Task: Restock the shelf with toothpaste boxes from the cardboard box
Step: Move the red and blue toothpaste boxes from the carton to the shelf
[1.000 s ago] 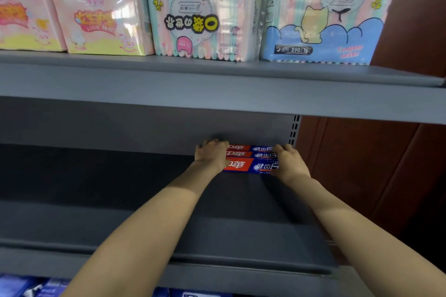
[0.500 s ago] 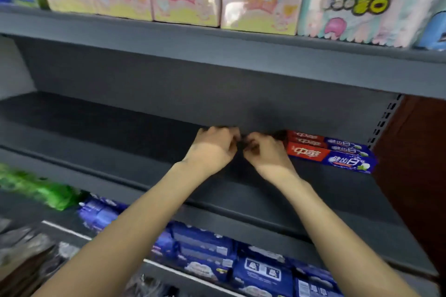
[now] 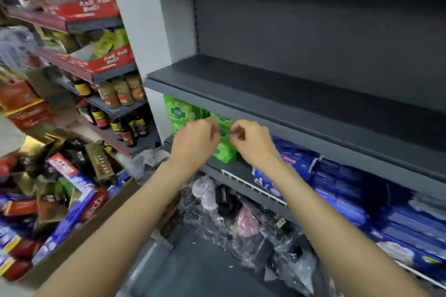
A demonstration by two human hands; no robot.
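1. Left hand (image 3: 196,138) and right hand (image 3: 251,140): both hang in the air side by side, in front of the dark grey shelf's (image 3: 277,94) front edge. Fingers on each are curled in loosely; neither hand holds anything.
2. Target shelf: the stretch in view carries no toothpaste boxes. Whether stock sits further right cannot be told, as that end is out of view.
3. Supply: the cardboard box (image 3: 79,231) stands low at the person's left, well apart from both hands. It is heaped with long red-and-blue toothpaste boxes (image 3: 72,214) lying at mixed angles among other cartons.
4. Surroundings: green packs (image 3: 179,113) sit on the level just below the target shelf, directly behind the hands; blue packs (image 3: 337,188) fill that level to the right.
5. Step in hand, as judged: between placements, hands empty and due at the supply.
6. Next move calls for: a reach down and left into the cardboard box and a grip on toothpaste boxes lying on top, which are likeliest to lift free of the jumble.
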